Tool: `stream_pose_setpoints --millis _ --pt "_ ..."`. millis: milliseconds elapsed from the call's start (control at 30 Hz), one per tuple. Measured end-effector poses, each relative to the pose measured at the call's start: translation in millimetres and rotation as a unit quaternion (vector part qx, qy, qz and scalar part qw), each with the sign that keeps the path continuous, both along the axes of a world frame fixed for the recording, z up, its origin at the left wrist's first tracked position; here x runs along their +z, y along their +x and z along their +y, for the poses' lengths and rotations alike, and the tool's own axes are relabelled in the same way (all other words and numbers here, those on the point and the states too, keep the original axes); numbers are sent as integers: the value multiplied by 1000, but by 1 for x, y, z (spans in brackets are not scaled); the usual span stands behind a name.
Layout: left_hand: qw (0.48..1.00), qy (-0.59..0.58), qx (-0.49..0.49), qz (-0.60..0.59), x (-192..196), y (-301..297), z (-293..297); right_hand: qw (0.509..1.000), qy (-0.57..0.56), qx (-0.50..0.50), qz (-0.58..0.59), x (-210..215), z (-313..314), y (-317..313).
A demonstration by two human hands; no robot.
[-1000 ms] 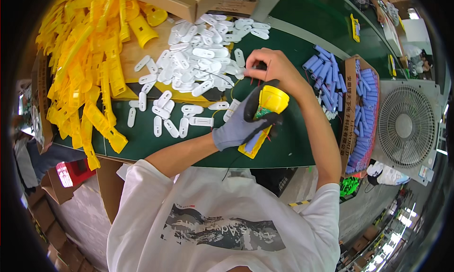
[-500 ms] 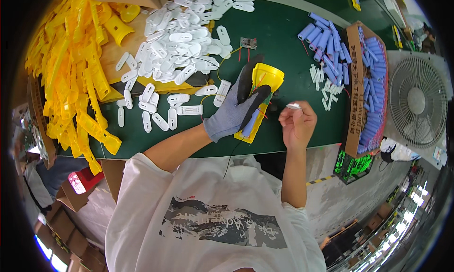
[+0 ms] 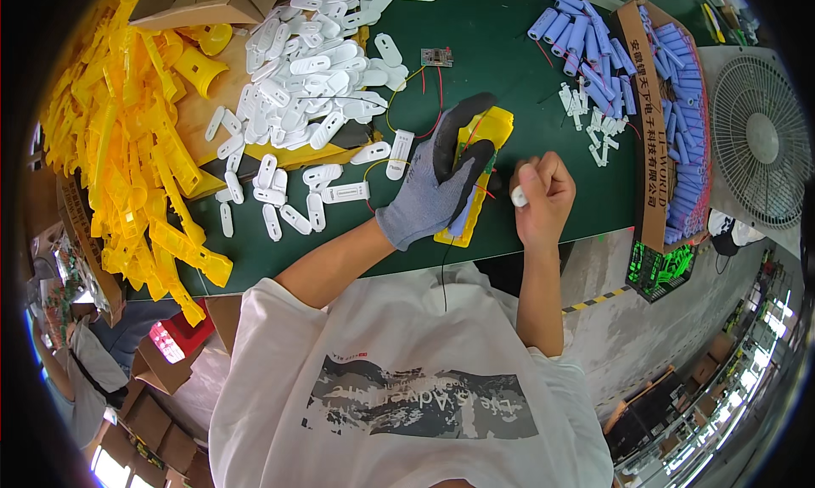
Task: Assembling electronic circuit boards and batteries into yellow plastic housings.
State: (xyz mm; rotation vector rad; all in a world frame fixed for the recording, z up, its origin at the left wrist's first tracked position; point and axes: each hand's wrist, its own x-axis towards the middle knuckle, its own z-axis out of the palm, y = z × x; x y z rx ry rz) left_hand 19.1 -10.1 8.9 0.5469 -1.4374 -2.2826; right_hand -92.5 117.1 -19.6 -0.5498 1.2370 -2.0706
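L hand (image 3: pixel 439 178): gloved grip closed round yellow housing (image 3: pixel 495 126), prob. steadying blue cell (image 3: pixel 459 226) w/in | R hand (image 3: pixel 546 201): bare grip curled on sm. white pc. (image 3: pixel 519 197), nearby, prob. for short reach

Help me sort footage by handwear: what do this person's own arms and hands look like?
The left hand wears a grey-blue glove, black over the fingers; the right hand is bare. Both forearms are bare below short white T-shirt sleeves.
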Motion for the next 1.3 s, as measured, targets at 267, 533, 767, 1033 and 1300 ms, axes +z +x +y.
stream_pose_setpoints --millis 267,533,767,1033,1300 --pt "984 -148 -1 -101 -1 4 -5 984 166 -52 47 30 -19 14" --pt "986 -151 43 -57 -4 0 -2 984 161 -38 63 37 -17 14" --pt "979 -192 44 -45 -6 4 -3 983 171 27 54 28 -6 9" --pt "978 -194 57 -53 -6 4 -1 985 162 14 56 27 -5 12" --pt "970 -240 37 -18 -9 8 -1 975 208 43 70 34 0 7"
